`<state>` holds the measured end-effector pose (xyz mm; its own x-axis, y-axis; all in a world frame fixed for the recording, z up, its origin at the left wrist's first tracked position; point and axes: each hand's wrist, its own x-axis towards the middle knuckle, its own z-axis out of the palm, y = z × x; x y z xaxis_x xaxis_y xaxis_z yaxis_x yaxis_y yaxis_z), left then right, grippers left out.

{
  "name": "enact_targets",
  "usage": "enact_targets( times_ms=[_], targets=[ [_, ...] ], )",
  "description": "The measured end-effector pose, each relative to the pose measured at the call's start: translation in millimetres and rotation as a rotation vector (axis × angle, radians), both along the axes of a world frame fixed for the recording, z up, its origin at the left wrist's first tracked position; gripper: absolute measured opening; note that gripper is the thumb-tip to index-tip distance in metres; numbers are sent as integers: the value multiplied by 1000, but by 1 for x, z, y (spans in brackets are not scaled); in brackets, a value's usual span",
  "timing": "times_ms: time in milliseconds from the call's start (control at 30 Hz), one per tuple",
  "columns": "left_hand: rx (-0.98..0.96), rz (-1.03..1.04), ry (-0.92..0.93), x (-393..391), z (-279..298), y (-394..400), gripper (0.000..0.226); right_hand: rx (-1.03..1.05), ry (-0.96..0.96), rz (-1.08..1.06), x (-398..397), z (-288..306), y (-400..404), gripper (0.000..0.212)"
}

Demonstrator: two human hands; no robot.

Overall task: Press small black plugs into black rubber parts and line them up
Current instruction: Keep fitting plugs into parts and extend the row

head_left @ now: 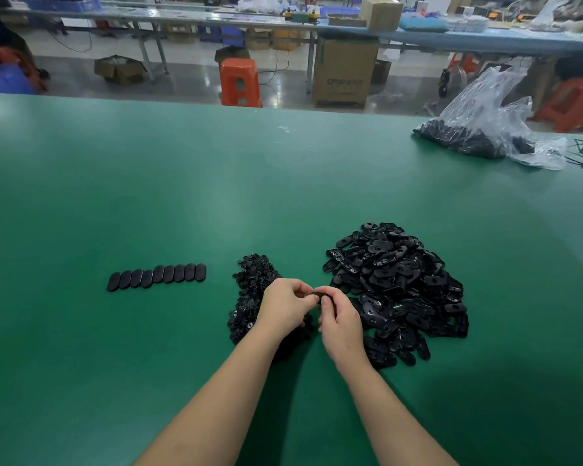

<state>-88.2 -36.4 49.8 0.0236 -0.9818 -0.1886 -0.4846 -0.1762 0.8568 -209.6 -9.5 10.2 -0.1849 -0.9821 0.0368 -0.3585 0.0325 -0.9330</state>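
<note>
Both hands, left hand [288,306] and right hand [339,314], pinched one rubber part [321,294] between the plug pile [249,290] and parts heap [401,284], apparently seating a plug; finished row [157,276] lay left on the desk [283,183].

1. A factory assembly hall: a long green-covered workbench [182,169] runs across the near scene.
2. Far behind stand more long benches [216,15] loaded with cartons [381,11] and blue bins [64,2].
3. Orange plastic stools [240,83] and a big cardboard box [345,74] sit on the polished floor.
</note>
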Motion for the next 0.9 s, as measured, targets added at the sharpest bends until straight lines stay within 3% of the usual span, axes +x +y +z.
enact_targets(
  times_ms=[767, 900],
  targets=[
    [-74, 2, -97, -8, 2, 5, 5, -26, -66, -17, -5, -5, 0, 19],
    [-63, 1, -19, -8, 1, 7, 5, -44, -104, -40, -4, -6, -1, 18]
  ],
)
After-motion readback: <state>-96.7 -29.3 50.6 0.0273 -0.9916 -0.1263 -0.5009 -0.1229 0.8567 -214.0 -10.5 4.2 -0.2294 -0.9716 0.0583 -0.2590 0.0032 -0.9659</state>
